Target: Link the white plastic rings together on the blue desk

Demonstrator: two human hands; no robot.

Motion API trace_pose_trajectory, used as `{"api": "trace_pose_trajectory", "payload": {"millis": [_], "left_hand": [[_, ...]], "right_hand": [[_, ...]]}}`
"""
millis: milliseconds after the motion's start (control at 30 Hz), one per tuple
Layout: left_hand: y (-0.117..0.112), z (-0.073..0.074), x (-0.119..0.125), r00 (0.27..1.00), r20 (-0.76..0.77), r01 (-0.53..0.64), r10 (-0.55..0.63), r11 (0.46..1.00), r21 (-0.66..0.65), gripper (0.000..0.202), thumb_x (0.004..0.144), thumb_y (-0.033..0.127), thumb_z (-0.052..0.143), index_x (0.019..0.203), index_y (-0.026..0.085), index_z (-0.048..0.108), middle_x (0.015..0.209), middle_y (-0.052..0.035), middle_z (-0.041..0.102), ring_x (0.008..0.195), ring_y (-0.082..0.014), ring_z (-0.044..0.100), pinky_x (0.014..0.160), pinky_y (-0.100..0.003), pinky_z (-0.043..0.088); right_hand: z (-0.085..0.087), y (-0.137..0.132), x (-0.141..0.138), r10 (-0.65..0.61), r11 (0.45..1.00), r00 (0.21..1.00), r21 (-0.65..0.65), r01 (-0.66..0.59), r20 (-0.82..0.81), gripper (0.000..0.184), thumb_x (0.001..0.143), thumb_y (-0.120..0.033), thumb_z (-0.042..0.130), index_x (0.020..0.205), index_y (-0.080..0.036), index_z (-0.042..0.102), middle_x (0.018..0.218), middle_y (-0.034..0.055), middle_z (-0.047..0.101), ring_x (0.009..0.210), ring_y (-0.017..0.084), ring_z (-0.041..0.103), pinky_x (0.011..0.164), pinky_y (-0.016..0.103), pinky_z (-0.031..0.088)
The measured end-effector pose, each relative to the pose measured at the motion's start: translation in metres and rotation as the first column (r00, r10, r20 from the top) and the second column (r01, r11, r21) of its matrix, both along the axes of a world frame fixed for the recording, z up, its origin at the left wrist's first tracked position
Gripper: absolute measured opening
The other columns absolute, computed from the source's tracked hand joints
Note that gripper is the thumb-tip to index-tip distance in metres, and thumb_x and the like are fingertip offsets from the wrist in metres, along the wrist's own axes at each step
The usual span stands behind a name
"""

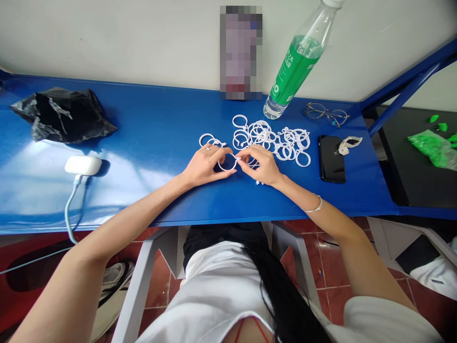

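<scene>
Between my two hands, just over the blue table [200,202], is a white plastic ring [227,169] with a small knob on its right side. My left hand [207,164] curls its fingers and thumb around the ring's left part. At the knob, the fingertips of my right hand [260,164] pinch the ring. A pile of similar white rings [262,133] lies just beyond my right hand. A couple of rings [207,139] rest behind my left hand. Small white pieces [260,182] lie below my right wrist.
A water bottle [294,71] and a blurred upright phone-like object [241,52] stand at the back. Glasses [326,114] and a black phone [332,159] with a white strap piece [350,144] lie right. To the left are a black plastic bag [62,116] and a cabled white case [83,165].
</scene>
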State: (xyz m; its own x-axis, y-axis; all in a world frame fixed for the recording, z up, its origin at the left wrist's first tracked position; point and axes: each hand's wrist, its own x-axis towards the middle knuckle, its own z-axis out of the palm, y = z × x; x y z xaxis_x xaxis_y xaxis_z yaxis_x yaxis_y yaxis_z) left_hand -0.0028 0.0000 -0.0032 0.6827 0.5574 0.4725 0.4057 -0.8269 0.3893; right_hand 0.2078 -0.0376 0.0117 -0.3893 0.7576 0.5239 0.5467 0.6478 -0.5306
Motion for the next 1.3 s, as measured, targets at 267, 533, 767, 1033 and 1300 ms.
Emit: {"api": "trace_pose_trajectory", "payload": {"millis": [267, 533, 767, 1033, 1300], "left_hand": [[0.0001, -0.0008, 0.0003, 1.0, 0.007, 0.001, -0.001, 0.998, 0.06, 0.038, 0.089, 0.05, 0.055, 0.104, 0.015, 0.056, 0.067, 0.0017, 0.057, 0.062, -0.0138, 0.054, 0.071, -0.029, 0.044], [0.0003, -0.0022, 0.0004, 0.999, -0.039, -0.024, 0.025, 1.0, 0.018, 0.041, 0.088, 0.054, 0.052, 0.104, 0.016, 0.057, 0.065, 0.0019, 0.056, 0.062, -0.014, 0.055, 0.072, -0.03, 0.046], [-0.0006, -0.0014, 0.0005, 0.999, -0.029, -0.017, 0.017, 1.0, 0.008, 0.039, 0.088, 0.052, 0.054, 0.104, 0.017, 0.057, 0.066, 0.0016, 0.057, 0.063, -0.0147, 0.055, 0.072, -0.03, 0.045], [-0.0007, 0.0004, 0.0005, 0.999, -0.047, -0.019, 0.019, 1.0, -0.011, 0.039, 0.087, 0.053, 0.054, 0.102, 0.016, 0.058, 0.065, 0.0016, 0.058, 0.061, -0.0143, 0.055, 0.072, -0.03, 0.045], [-0.0006, 0.0011, 0.0012, 0.999, -0.048, -0.006, 0.005, 1.0, -0.016, 0.037, 0.087, 0.051, 0.055, 0.1, 0.016, 0.058, 0.066, 0.0012, 0.058, 0.061, -0.0143, 0.054, 0.071, -0.03, 0.044]], "right_hand": [[-0.0011, 0.0005, 0.0, 0.019, 1.0, 1.0, -0.015, -0.019, -0.01, 0.008, 0.092, -0.024, 0.052, 0.091, -0.02, 0.059, 0.069, -0.0008, 0.063, 0.064, 0.014, 0.059, 0.068, 0.03, 0.047], [-0.0017, 0.0016, 0.001, 0.031, 0.997, 0.999, -0.067, -0.03, 0.011, 0.008, 0.092, -0.025, 0.052, 0.09, -0.02, 0.058, 0.069, -0.0011, 0.062, 0.064, 0.013, 0.059, 0.067, 0.028, 0.047], [-0.0023, 0.002, 0.0013, 0.045, 0.994, 0.998, -0.104, -0.041, 0.037, 0.01, 0.093, -0.026, 0.049, 0.091, -0.02, 0.057, 0.07, -0.0003, 0.062, 0.064, 0.014, 0.059, 0.067, 0.028, 0.047], [-0.0012, 0.0018, 0.001, 0.047, 0.992, 0.998, -0.122, -0.042, 0.032, 0.009, 0.092, -0.025, 0.05, 0.09, -0.02, 0.057, 0.069, -0.0006, 0.062, 0.063, 0.014, 0.058, 0.066, 0.028, 0.048], [-0.0025, 0.0031, 0.0018, 0.071, 0.988, 0.997, -0.136, -0.066, 0.034, 0.009, 0.092, -0.024, 0.051, 0.09, -0.019, 0.058, 0.068, -0.0005, 0.061, 0.063, 0.013, 0.058, 0.065, 0.027, 0.047]]}}
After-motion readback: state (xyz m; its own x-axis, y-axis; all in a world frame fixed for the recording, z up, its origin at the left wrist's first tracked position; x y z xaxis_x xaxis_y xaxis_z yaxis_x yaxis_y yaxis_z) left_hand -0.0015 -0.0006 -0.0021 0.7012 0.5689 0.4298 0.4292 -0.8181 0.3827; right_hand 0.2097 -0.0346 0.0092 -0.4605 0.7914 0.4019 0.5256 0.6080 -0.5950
